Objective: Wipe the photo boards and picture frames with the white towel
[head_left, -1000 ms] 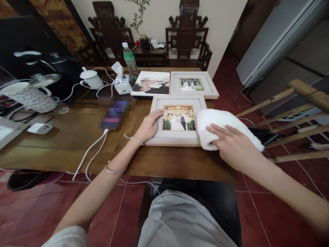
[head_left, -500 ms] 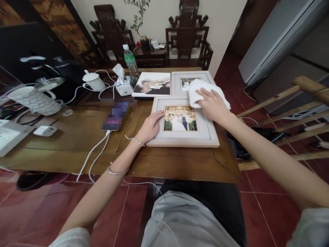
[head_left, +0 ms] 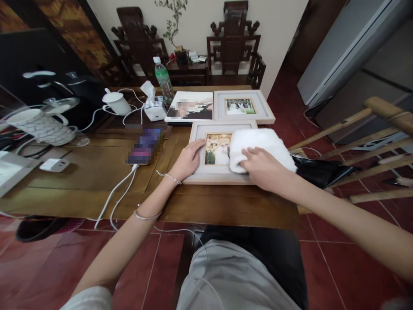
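Note:
In the head view, a light wooden picture frame (head_left: 222, 178) with a wide pale mat lies flat on the table before me. My left hand (head_left: 187, 160) rests over its left edge, fingers stretched out flat on the border. A folded white cloth (head_left: 263, 144) is pressed onto the frame's right half by my right hand (head_left: 263, 165), whose fingers are bent into it. The cloth covers the right part of the wedding photo (head_left: 214, 148). Behind it lies a second, similar picture frame (head_left: 269, 116), beside a white-edged photo panel (head_left: 190, 105).
Left of the frame lies a phone (head_left: 143, 146) on a charging cable. Further back stand a tissue box (head_left: 155, 108), a green-labelled bottle (head_left: 164, 79) and a lidded white cup (head_left: 116, 103). A patterned mug (head_left: 41, 126) and a power strip (head_left: 14, 172) sit far left. A bamboo chair (head_left: 371, 125) stands right.
My right hand has drawn the cloth toward me, from the frame's top right corner down across its right half. The rear frame's photo is now uncovered. My left hand has stayed put.

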Tool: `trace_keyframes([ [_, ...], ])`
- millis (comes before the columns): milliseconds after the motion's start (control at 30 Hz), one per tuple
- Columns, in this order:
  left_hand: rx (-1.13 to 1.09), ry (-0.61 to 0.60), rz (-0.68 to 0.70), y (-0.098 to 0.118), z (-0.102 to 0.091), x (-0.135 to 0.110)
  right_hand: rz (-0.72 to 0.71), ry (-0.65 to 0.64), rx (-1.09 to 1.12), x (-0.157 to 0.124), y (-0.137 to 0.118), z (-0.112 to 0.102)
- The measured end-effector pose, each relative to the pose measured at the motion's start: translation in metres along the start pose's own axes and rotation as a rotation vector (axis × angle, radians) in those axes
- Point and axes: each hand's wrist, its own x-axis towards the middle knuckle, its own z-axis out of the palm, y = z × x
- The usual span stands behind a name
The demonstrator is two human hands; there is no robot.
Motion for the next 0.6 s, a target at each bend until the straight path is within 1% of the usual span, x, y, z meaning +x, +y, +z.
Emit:
trace_keyframes([
  [67,0.001,-0.003,-0.002,0.001,0.0,0.0,-0.03,-0.031,0.062,-0.019,-0.013,-0.013],
  [167,-0.008,-0.015,-0.007,0.003,-0.002,0.0,-0.08,-0.02,0.144,-0.04,-0.03,-0.028],
  [267,-0.002,-0.015,-0.01,0.003,-0.003,0.0,-0.126,0.023,0.19,-0.043,-0.039,-0.029],
  [333,0.006,-0.01,-0.005,0.002,-0.003,0.0,-0.099,0.062,0.201,-0.034,-0.039,-0.019],
  [400,0.013,-0.005,0.003,0.001,-0.002,0.0,-0.061,0.101,0.207,-0.019,-0.031,-0.006],
  [500,0.021,-0.003,0.009,0.0,-0.001,0.001,-0.024,0.136,0.246,0.009,-0.008,0.016],
  [600,0.016,-0.013,0.005,0.001,-0.001,0.001,0.052,0.223,0.29,0.038,0.02,0.029],
])
